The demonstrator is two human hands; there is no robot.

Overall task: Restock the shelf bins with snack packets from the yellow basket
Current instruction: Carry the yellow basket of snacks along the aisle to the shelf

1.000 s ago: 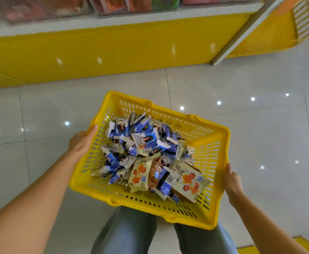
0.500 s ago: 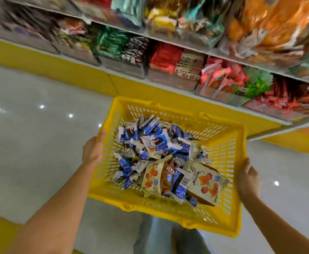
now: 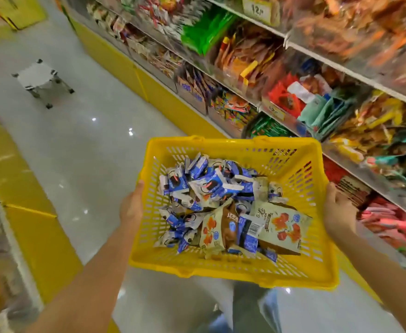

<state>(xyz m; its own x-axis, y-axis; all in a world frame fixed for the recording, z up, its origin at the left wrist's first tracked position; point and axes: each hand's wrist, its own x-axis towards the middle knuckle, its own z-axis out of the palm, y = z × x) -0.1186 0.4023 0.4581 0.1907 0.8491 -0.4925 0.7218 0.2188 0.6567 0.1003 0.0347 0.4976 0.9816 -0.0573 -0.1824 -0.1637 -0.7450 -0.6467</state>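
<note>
Yellow basket (image 3: 231,142) now swung alongside shelf bins (image 3: 283,99); left hand (image 3: 131,205) and right hand (image 3: 339,210) grip its sides. 0 snack packets (image 3: 211,188) shelved yet.

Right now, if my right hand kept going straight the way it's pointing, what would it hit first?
Most likely the low shelf bin just beyond your right hand, which grips the right rim of the yellow basket. The gap looks small, though depth is hard to judge.

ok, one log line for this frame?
left hand: grips yellow basket, left side | right hand: grips right side | snack packets: piled in basket | shelf bins: right of basket, untouched
</note>
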